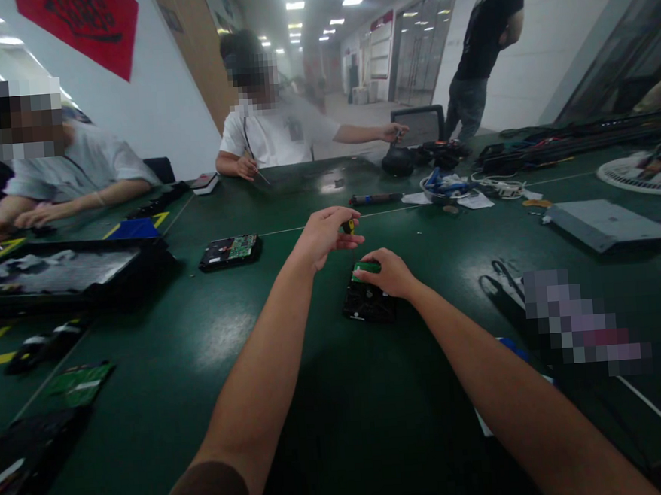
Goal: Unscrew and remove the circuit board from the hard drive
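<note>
- The drive (368, 304) is lying flat on the counter (340, 390), between and beyond the two forearms; by its look, it is promising a small, dense, stiff body, with its opposite long edges offering the surest hold.
- The board (367, 267) is sitting at the drive's far end; it is looking light, thin and fragile, so its rim, rather than its face, is inviting the fingers. Whether it is lying fully against the drive is not showing clearly.
- The right grip (387, 272) is pinching the board, thumb at the near side and fingers curling over the far side; the forearm is slanting in from the lower right, the wrist low.
- The left grip (328, 236) is clasping the screwdriver (350, 226) among bent fingers, hovering above and left of the drive; the forearm is reaching up from the lower left. The slim handle is probably feeling light and firm; the tip is appearing too small to place.
</note>
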A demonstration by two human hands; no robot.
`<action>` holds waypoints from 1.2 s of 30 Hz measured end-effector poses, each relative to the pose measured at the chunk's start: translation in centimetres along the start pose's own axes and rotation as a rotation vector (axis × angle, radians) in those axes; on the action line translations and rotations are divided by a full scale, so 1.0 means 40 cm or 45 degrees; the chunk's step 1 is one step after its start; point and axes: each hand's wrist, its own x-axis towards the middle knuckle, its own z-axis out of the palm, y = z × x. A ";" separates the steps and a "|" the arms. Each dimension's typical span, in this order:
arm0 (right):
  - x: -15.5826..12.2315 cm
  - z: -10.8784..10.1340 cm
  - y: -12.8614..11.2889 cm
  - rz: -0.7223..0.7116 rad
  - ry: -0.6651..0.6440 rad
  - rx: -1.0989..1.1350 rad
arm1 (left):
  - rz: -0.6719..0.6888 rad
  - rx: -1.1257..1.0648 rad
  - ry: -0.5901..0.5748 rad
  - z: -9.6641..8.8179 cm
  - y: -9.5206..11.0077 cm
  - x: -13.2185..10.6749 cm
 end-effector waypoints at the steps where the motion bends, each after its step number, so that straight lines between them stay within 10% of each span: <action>1: 0.000 0.000 0.001 0.000 -0.001 0.003 | 0.000 -0.008 0.001 -0.001 0.000 0.000; 36: 0.001 0.004 0.001 0.001 0.000 0.007 | -0.060 -0.048 -0.035 -0.013 -0.019 0.012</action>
